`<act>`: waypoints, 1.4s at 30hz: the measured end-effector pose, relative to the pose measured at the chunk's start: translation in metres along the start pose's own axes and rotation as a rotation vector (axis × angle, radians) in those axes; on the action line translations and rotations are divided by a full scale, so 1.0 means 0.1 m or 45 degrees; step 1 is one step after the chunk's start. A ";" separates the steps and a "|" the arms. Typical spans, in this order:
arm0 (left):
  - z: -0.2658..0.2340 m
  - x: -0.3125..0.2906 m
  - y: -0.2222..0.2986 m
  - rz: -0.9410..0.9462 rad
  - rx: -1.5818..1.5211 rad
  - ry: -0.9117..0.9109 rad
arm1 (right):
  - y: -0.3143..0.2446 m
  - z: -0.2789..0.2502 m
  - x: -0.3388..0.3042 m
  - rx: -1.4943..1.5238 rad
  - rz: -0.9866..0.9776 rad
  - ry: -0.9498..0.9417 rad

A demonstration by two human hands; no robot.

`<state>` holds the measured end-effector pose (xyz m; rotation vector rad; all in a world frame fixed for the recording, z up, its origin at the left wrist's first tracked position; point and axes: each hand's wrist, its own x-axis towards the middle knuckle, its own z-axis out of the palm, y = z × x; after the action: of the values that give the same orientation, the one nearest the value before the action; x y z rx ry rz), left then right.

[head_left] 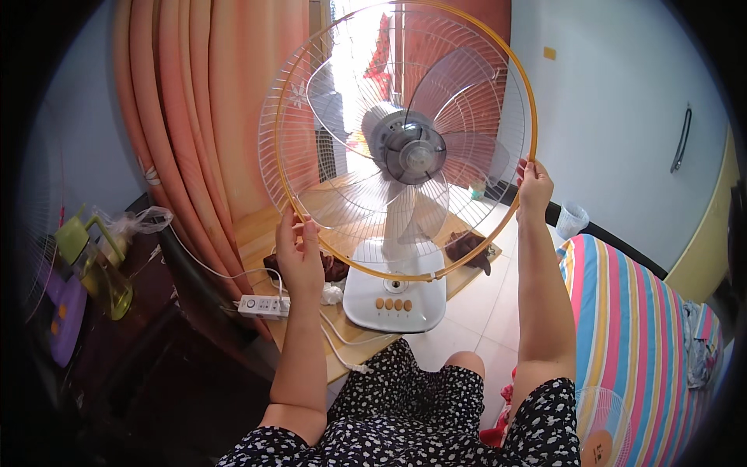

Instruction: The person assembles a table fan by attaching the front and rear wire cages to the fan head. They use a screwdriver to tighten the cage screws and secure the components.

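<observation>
A white desk fan stands in front of me, its base (428, 307) carrying a row of tan buttons. Translucent blades (451, 86) and a grey hub (421, 158) sit before its wire rear grille (268, 148). Both my hands hold an orange-yellow ring (534, 101) at the grille's rim; whether it is seated on the rim I cannot tell. My left hand (299, 253) pinches its lower left, fingertips at the wires. At its right side my right hand (535, 191) is closed on it. The round front grille (607, 405) lies at the lower right, by the bed.
The fan stands on a wooden table (257, 233) with a white power strip (263, 306), cables and a dark cloth-like item (467, 246). At left, a dark table holds a green-topped jug (109, 288). Right are a striped bed (622, 311) and a small bin (572, 219). Orange curtains (210, 101) hang behind.
</observation>
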<state>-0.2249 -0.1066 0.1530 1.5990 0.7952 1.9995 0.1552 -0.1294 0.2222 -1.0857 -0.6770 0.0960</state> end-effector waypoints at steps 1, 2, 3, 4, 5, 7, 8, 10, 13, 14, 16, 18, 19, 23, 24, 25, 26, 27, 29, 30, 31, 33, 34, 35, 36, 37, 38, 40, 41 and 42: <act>-0.01 0.03 0.00 0.016 0.038 0.026 | -0.02 0.05 0.01 0.007 0.004 -0.025; -0.04 0.06 0.01 0.032 0.077 0.053 | -0.03 0.08 0.02 0.017 -0.018 -0.041; -0.06 0.10 0.02 0.048 0.116 0.081 | -0.04 0.08 0.02 0.027 -0.040 -0.057; -0.07 0.13 0.07 0.075 0.139 0.095 | -0.05 0.08 0.03 0.037 -0.065 -0.076; -0.08 0.15 0.13 0.099 0.166 0.112 | 0.00 0.08 0.06 0.042 -0.141 -0.087; -0.11 0.21 0.17 0.150 0.199 0.129 | 0.01 0.04 0.09 0.014 -0.167 -0.096; -0.13 0.25 0.17 0.176 0.207 0.129 | -0.05 0.05 0.06 -0.041 -0.181 -0.097; -0.16 0.32 0.11 0.215 0.219 0.135 | -0.11 0.05 0.01 -0.156 -0.210 -0.106; -0.16 0.33 0.12 0.159 0.285 0.128 | -0.11 -0.01 0.07 -0.281 -0.284 -0.154; -0.17 0.35 0.13 0.179 0.337 0.122 | -0.13 -0.02 0.07 -0.335 -0.301 -0.171; -0.19 0.40 0.14 0.217 0.444 0.114 | -0.14 -0.03 0.10 -0.368 -0.302 -0.195; -0.19 0.46 0.01 0.271 0.329 0.161 | -0.11 -0.05 0.15 -0.359 -0.301 -0.218; -0.20 0.47 -0.01 0.294 0.275 0.187 | -0.11 -0.05 0.15 -0.355 -0.312 -0.226; -0.22 0.45 0.08 0.143 0.158 0.173 | -0.13 -0.09 0.09 -0.362 -0.309 -0.250; -0.24 0.45 0.07 0.145 0.176 0.174 | -0.13 -0.09 0.08 -0.376 -0.307 -0.251; -0.25 0.45 0.08 0.151 0.193 0.170 | -0.13 -0.10 0.07 -0.389 -0.304 -0.246; -0.26 0.45 0.08 0.145 0.158 0.167 | -0.13 -0.10 0.05 -0.387 -0.301 -0.250; -0.27 0.45 0.09 0.138 0.123 0.164 | -0.14 -0.09 0.05 -0.378 -0.298 -0.249; -0.29 0.46 0.10 0.139 0.105 0.152 | -0.14 -0.07 0.03 -0.359 -0.290 -0.247; -0.30 0.46 0.10 0.146 0.121 0.145 | -0.13 -0.07 0.03 -0.347 -0.289 -0.252; -0.31 0.46 0.10 0.150 0.132 0.136 | -0.11 -0.08 0.05 -0.339 -0.289 -0.254; -0.31 0.47 0.10 0.149 0.083 0.120 | -0.09 -0.10 0.06 -0.353 -0.294 -0.249; -0.33 0.47 0.10 0.152 0.064 0.116 | -0.08 -0.09 0.05 -0.368 -0.298 -0.246; -0.34 0.47 0.08 0.130 0.056 0.108 | -0.07 -0.08 0.04 -0.384 -0.302 -0.243; -0.34 0.46 0.04 0.107 0.048 0.099 | -0.06 -0.07 0.03 -0.382 -0.308 -0.244; -0.33 0.46 0.01 0.083 0.033 0.087 | -0.07 -0.08 0.02 -0.385 -0.317 -0.239; -0.32 0.46 0.02 0.070 0.009 0.081 | -0.08 -0.09 0.02 -0.388 -0.326 -0.234; -0.30 0.45 0.05 0.046 -0.035 0.067 | -0.05 -0.10 0.02 -0.379 -0.313 -0.250; -0.29 0.45 0.06 0.062 -0.028 0.064 | -0.02 -0.11 0.03 -0.373 -0.305 -0.259; -0.29 0.44 0.05 0.079 -0.022 0.061 | -0.01 -0.10 0.03 -0.373 -0.301 -0.256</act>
<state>-0.2626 -0.0858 0.1834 1.5896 0.7524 2.0897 0.1631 -0.1368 0.2212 -1.2774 -1.0191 -0.1024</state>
